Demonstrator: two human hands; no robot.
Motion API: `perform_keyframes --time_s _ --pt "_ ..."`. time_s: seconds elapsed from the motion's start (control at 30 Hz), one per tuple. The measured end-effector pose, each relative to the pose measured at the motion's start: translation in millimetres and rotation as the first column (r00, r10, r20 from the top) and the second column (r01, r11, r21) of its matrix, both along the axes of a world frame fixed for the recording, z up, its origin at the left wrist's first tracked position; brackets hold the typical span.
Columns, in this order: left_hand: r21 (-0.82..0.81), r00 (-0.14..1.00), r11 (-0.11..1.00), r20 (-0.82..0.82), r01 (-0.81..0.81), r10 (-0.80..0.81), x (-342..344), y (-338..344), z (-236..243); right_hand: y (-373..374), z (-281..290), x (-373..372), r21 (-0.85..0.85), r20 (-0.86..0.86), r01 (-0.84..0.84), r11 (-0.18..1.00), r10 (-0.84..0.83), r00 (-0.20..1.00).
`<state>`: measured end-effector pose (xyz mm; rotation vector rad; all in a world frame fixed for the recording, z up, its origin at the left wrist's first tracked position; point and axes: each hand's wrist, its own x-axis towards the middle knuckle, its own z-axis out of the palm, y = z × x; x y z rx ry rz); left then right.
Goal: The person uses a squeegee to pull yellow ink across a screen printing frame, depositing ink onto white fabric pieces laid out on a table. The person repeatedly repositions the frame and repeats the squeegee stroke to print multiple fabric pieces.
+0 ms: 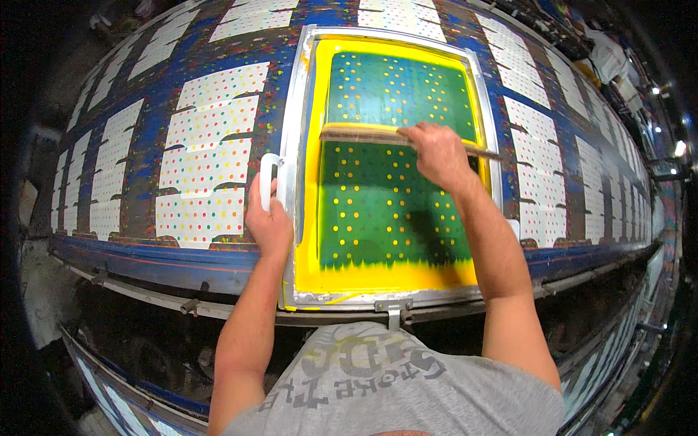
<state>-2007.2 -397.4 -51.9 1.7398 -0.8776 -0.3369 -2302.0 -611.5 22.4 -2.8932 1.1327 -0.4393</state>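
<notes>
A silver-framed printing screen (294, 120) lies in front of me on a long table. Its green mesh (371, 218) carries rows of small yellow dots, and yellow ink (392, 279) borders it, thickest along the near edge. My left hand (267, 224) is closed around the white handle (267, 174) on the frame's left side. In my right hand (441, 156) is a long wooden squeegee (363, 134), gripped right of its middle. It lies crosswise over the mesh, somewhat beyond the screen's middle, with yellow ink along its far side.
White fabric pieces printed with coloured dots (207, 156) lie in rows on the ink-spattered blue table, left, right (536, 171) and beyond the screen. A metal rail (196, 307) runs along the table's near edge. A metal bracket (395, 309) joins the frame's near side.
</notes>
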Motion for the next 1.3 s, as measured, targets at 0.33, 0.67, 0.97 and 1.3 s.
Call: perform_keyframes --time_s 0.33,0.67,0.97,1.3 --pt "0.088 0.999 0.996 -0.018 -0.024 0.026 -7 0 14 -206 -1 49 -0.049 -0.105 0.069 0.996 -0.074 0.992" --pt "0.054 0.983 0.995 -0.162 -0.079 0.087 -9 -3 11 -299 2 63 -0.035 -0.111 0.049 0.998 -0.053 0.992" --pt "0.118 0.997 0.99 0.015 -0.08 0.079 -8 -1 9 -257 15 40 0.072 -0.151 -0.068 0.995 0.079 0.985" --pt "-0.007 0.998 1.0 -0.057 -0.021 0.02 2 -1 -6 -71 24 -7 0.207 -0.183 -0.101 0.973 0.14 0.973"
